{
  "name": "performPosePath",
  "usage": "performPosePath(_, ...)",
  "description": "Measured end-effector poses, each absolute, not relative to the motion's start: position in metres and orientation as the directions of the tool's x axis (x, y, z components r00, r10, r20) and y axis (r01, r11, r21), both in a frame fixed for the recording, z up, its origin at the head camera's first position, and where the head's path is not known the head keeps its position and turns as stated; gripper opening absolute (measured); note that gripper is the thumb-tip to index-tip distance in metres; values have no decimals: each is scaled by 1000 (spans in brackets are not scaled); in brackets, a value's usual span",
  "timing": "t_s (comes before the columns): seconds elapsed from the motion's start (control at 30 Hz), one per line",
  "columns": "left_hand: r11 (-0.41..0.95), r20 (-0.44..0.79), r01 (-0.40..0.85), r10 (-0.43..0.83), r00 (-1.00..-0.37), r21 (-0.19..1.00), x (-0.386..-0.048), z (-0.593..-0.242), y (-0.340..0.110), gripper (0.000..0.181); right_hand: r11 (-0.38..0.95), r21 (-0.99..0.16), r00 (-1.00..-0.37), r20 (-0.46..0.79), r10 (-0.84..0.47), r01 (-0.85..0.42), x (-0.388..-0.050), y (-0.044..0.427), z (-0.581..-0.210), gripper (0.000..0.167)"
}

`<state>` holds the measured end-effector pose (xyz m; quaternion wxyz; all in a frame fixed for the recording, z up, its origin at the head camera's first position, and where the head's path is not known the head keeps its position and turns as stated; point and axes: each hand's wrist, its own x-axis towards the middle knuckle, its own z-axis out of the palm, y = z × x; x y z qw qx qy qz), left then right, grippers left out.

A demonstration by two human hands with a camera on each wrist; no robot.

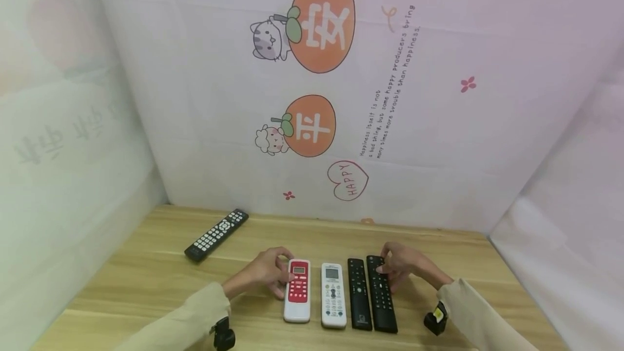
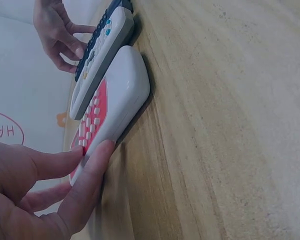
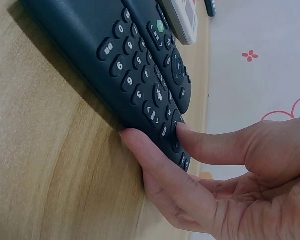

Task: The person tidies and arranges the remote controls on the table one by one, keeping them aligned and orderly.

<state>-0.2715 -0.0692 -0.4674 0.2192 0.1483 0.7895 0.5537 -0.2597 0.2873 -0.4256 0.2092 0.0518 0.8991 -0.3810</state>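
Note:
In the head view my left hand holds a white remote control with a red button panel by its left edge. The left wrist view has the thumb on its red face and fingers along its side. My right hand grips the rightmost black remote control near its far end. In the right wrist view the thumb presses its buttons and the fingers lie against its side. Between these two stand a white remote with a grey screen and another black remote, roughly parallel.
A further black remote with white buttons lies slanted at the back left of the wooden table. Printed white cloth rises behind the table's back edge and along both sides.

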Motion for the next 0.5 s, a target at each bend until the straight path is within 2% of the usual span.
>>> performPosePath(0.5, 332, -128, 56, 506, -853, 942, -270, -470, -69, 45, 712, -655, -910, -411, -56, 252, -260, 288, -426, 34)
